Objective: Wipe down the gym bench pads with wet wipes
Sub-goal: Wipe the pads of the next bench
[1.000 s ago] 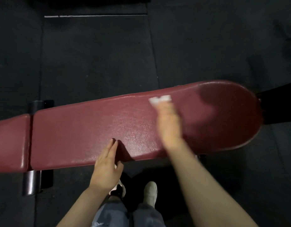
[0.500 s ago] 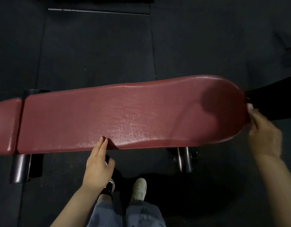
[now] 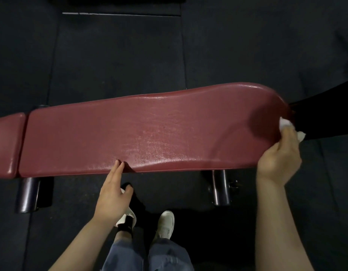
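At the rounded right end of the long maroon bench pad [image 3: 149, 133], a white wet wipe [image 3: 286, 124] is pressed against the pad's edge by the right hand [image 3: 278, 159], whose fingers are curled over the wipe and grip it. The left hand [image 3: 112, 194] is laid with straight fingers on the near edge of the pad, about midway along, with nothing held. The pad's long axis runs left to right across the view, rising slightly towards the right. A shorter seat pad [image 3: 7, 145] is set just beside its left end across a narrow seam. Since the wipe sits at the far right extreme, nearly all unwiped length is judged to lie to the left of the wiping hand, so the coming stroke would be drawn leftwards along the axis. The seat pad is nearer the left hand. Dark frame legs [image 3: 220, 188] and a black rubber floor [image 3: 120, 55] are seen below.
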### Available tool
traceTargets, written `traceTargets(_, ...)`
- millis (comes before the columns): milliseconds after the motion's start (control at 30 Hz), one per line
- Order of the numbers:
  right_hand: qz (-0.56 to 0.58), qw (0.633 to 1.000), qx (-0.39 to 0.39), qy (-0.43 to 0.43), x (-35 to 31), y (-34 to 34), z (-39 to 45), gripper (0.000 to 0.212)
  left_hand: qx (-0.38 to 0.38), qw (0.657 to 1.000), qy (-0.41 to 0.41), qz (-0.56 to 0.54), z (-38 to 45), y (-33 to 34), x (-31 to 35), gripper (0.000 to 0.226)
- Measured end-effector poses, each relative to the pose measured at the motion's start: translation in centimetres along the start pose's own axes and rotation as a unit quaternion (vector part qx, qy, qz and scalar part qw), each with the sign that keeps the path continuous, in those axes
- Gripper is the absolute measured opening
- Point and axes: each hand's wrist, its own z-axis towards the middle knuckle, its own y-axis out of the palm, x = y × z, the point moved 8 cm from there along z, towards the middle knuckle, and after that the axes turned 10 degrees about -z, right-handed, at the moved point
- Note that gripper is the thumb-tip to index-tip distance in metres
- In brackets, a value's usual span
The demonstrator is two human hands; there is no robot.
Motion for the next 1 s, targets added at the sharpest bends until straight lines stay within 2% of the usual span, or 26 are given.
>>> traceTargets(67,0.025,0.999,-0.004,-0.044,-2.8,1.0,-1.3,0.038,0.006,1.0,0.0,0.009,0.1,0.1,-0.2,0.072)
traceTargets(100,0.032,0.997,-0.03,-0.068,-4.7,2.3,-2.1,0.04,0.008,1.0,0.004,0.015,0.1,0.1,-0.3,0.072)
traceTargets(200,0.007,0.961,-0.195,-0.197,-11.7,8.2,-7.0,0.049,0.011,1.0,0.016,0.022,0.1,0.1,-0.3,0.072)
traceTargets(267,-0.002,0.912,-0.282,-0.296,-16.5,11.2,-12.5,0.05,0.01,1.0,0.016,0.017,0.2,0.1,-0.4,0.073)
traceTargets(333,0.034,0.857,-0.353,-0.375,-20.2,13.1,-17.6,0.049,0.007,1.0,0.013,0.008,0.2,0.1,-0.8,0.074)
traceTargets(467,0.066,0.679,-0.48,-0.552,-23.2,14.9,-22.9,0.042,0.01,1.0,0.026,-0.003,0.1,-0.3,-1.6,0.076)
traceTargets(500,0.06,0.652,-0.492,-0.575,-22.8,15.0,-22.3,0.042,0.009,0.999,0.033,-0.001,0.1,-0.4,-1.6,0.077)
traceTargets(533,0.056,0.645,-0.495,-0.58,-22.2,14.6,-20.9,0.042,0.007,0.999,0.039,0.002,-0.1,-0.4,-1.6,0.077)
traceTargets(600,0.039,0.687,-0.478,-0.546,-19.6,13.7,-16.0,0.045,0.005,0.999,0.05,0.015,0.0,-0.4,-1.5,0.077)
traceTargets(700,-0.021,0.802,-0.353,-0.481,-11.9,9.7,-6.7,0.054,-0.008,0.998,0.056,0.036,0.0,-0.5,-1.3,0.077)
traceTargets(767,-0.116,0.885,-0.283,-0.352,-4.5,5.9,-0.8,0.053,-0.019,0.997,0.052,0.045,0.1,-0.6,-1.1,0.078)
traceTargets(833,-0.148,0.941,-0.181,-0.244,0.3,1.8,1.7,0.048,-0.03,0.997,0.045,0.054,0.2,-0.6,-1.2,0.079)
traceTargets(900,-0.142,0.955,-0.152,-0.213,0.8,0.9,0.7,0.044,-0.034,0.996,0.049,0.064,0.2,-0.6,-1.2,0.08)
traceTargets(1000,-0.106,0.956,-0.187,-0.2,-5.7,4.2,-4.4,0.036,-0.038,0.995,0.059,0.067,0.1,-0.6,-1.2,0.08)
